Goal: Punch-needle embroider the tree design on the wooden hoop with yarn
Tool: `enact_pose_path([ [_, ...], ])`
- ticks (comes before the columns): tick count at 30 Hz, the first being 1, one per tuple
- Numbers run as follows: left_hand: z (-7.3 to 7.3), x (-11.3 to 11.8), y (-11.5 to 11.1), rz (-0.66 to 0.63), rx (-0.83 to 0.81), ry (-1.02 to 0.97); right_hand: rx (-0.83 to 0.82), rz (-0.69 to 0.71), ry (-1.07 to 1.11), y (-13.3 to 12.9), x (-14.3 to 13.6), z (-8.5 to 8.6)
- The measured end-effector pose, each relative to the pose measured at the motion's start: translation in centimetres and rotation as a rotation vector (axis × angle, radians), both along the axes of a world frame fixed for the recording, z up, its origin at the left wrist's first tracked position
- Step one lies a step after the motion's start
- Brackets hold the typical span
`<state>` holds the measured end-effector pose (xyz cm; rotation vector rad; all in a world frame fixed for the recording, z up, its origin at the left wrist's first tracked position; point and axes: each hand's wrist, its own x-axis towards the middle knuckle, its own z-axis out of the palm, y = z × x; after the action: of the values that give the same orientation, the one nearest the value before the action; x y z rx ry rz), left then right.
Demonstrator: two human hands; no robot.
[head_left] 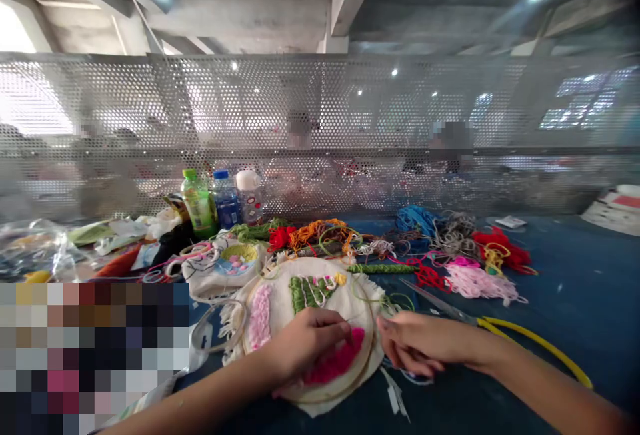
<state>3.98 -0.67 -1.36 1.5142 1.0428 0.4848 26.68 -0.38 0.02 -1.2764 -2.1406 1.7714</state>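
Observation:
An embroidery hoop [373, 348] with cream cloth [280, 275] lies on the table before me. The cloth carries a pale pink tufted strip [260, 318], a green tufted patch [305, 293] with white lines, and a magenta patch [340, 358]. My left hand [315, 341] rests over the hoop beside the magenta patch, fingers curled together; whatever they pinch is hidden. At the hoop's right edge my right hand [417, 338] is closed, thumb against forefinger, the other fingers curled. A thin pale thread seems to run near its fingertips; what it grips is too small to name.
Yellow-handled scissors [535, 341] lie beyond my right forearm. Behind the hoop are a green yarn-wrapped rod [383, 268], orange yarn [320, 235], pink yarn [480, 281] and a second embroidered piece [220, 268]. Several bottles [225, 198] stand before a perforated metal screen [340, 121].

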Motion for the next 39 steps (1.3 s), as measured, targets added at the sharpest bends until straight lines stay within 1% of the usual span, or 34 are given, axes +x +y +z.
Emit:
enact_pose_path([
  [1, -0.2, 0.0, 0.1, 0.009, -0.003, -0.008, 0.023, 0.06, -0.033, -1.0, -0.1, 0.9],
  [2, -0.3, -0.1, 0.1, 0.016, -0.003, -0.014, 0.1, 0.059, -0.012, -2.0, -0.4, 1.7],
  [4, -0.6, -0.1, 0.2, 0.017, 0.007, -0.022, 0.398, -0.003, 0.01, -3.8, -1.2, 3.0],
  [5, -0.7, -0.1, 0.2, 0.012, 0.015, -0.023, 0.601, 0.0, 0.01, -4.3, -1.6, 3.2],
  [6, -0.7, -0.1, 0.2, 0.004, 0.023, -0.021, 0.798, -0.01, -0.001, -4.4, -1.8, 3.2],
  [7, -0.7, -0.1, 0.2, -0.004, 0.03, -0.015, 0.954, -0.033, -0.013, -4.1, -1.9, 2.9],
  [8, -0.5, -0.1, 0.1, -0.012, 0.035, -0.007, 1.05, -0.087, -0.064, -3.5, -1.8, 2.4],
  [9, -0.4, -0.1, 0.0, -0.019, 0.037, 0.004, 1.1, -0.132, -0.115, -2.7, -1.5, 1.8],
  [10, -0.2, -0.1, 0.0, -0.025, 0.037, 0.016, 1.082, -0.141, -0.149, -1.8, -1.1, 1.1],
  [12, 0.0, -0.1, -0.1, -0.033, 0.033, 0.037, 0.948, -0.158, -0.142, -0.4, -0.5, -0.1],
  [14, 0.1, 0.0, 0.0, -0.04, 0.025, 0.055, 0.83, -0.148, -0.097, 0.4, -0.1, -0.8],
  [15, 0.0, 0.0, 0.0, -0.043, 0.02, 0.062, 0.804, -0.139, -0.079, 0.5, -0.1, -1.1],
  [18, -0.3, 0.1, 0.2, -0.051, 0.007, 0.078, 0.802, -0.114, -0.049, 0.5, -0.4, -1.7],
  [23, -1.0, 0.1, 0.5, -0.039, -0.014, 0.085, 0.764, -0.149, 0.029, 0.3, -1.1, -3.1],
  [26, -0.8, 0.1, 0.5, -0.037, -0.02, 0.098, 0.733, -0.133, 0.033, 0.5, -1.1, -3.4],
  [35, 1.0, 0.2, 0.3, -0.088, 0.022, 0.199, 0.707, -0.103, 0.046, 0.7, -0.8, -3.7],
  [39, 1.5, 0.1, 0.4, -0.115, 0.007, 0.244, 0.662, -0.116, 0.08, 0.9, -0.8, -3.8],
])
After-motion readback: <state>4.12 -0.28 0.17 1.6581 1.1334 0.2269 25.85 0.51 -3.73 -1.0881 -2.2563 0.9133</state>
